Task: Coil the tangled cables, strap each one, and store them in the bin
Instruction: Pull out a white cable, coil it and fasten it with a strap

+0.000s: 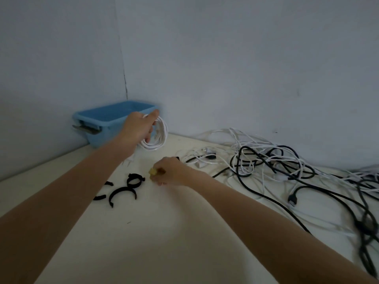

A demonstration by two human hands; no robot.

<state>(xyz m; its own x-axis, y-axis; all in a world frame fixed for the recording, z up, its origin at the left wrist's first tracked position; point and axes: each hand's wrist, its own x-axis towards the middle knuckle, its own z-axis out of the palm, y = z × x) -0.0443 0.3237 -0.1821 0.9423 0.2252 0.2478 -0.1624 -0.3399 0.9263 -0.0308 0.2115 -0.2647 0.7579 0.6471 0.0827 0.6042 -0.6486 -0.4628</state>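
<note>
Left hand holds a white coil by the bin; right hand curls low over the table.

Far left, the blue bin [96, 119] sits in the wall corner. The left hand [139, 128] grips the coil [158, 136] with fingers curled through its loops, just right of the bin. Black straps [123, 193] lie near on the table [143, 232]. The right hand [172, 173] is curled, pinching something small and yellowish that I cannot make out. Tangled cables [276, 167] sprawl at right.
</note>
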